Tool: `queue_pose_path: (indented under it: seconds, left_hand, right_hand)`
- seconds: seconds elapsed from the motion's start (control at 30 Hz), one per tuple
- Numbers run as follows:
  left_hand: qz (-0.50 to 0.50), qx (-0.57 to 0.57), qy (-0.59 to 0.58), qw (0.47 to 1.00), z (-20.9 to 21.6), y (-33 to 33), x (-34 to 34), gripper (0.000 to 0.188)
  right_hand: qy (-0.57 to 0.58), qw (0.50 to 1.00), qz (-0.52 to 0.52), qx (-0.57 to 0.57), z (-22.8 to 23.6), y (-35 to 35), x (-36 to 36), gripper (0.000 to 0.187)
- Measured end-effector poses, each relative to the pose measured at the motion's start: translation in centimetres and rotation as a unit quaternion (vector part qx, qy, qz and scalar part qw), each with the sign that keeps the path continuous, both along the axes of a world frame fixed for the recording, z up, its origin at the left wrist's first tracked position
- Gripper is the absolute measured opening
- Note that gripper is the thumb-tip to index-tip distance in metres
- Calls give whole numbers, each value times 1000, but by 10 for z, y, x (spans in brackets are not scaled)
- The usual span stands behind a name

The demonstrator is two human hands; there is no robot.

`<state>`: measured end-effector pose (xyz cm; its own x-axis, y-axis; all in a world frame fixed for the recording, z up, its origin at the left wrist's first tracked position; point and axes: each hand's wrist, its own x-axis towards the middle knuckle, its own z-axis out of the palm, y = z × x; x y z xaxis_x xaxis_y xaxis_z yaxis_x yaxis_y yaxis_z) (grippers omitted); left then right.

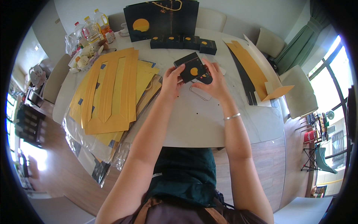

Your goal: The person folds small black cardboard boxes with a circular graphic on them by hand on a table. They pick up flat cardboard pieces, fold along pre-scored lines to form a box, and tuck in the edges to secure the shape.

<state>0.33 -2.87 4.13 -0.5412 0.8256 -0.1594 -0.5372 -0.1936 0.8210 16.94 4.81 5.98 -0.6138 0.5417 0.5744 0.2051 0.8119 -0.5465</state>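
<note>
A dark green apron (182, 175) of soft, creased cloth is seen nearest, below the edge of a white marble-patterned table (257, 127). On the left, slotted gold cardboard sheets (108, 127) are stacked, flat and smooth with creased edges and pointed cut-outs; the pile is marked by small blue patches and partly bordered by crinkled clear plastic film (122, 156). A slim silver bangle (232, 117) is worn on the right wrist.

Above the middle of the table, a black box (187, 64) is held tilted, square-faced, dark and decorated with a gold disc and fine specks. It is clasped at its left side by the left hand (172, 80), with the thumb laid along the face. The right hand (214, 80) is curved around the right end, where a second gold disc is shown on a black part; whether this part is separate, or firmly gripped, cannot be told.

On the right, long gold panels (248, 67) are laid beside black and white ones, with one end folded up. Farther off, four small black boxes (173, 42) are lined up before a large black gift bag (167, 24), which is fitted with gold cord handles. At far left, clear plastic bottles (90, 31) are grouped
</note>
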Motion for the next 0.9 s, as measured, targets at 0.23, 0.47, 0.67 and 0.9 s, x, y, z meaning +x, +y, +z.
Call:
queue_pose_path:
  seconds: [0.23, 0.47, 0.67, 0.9]
  left_hand:
    - [-44, 4, 148, 988, 13, -8, -14, 44]
    - [-130, -57, 187, 972, 23, -18, -13, 49]
    - [-103, 32, 156, 982, 13, -13, -18, 54]
    - [-21, 81, 236, 968, 9, -9, -7, 73]
  right_hand:
    - [21, 987, 119, -108, 5, 0, 6, 113]
    - [-53, 989, 133, -22, 10, -17, -1, 118]
    - [-18, 991, 102, -84, 5, -17, -5, 107]
    - [30, 994, 61, -84, -1, -8, -6, 103]
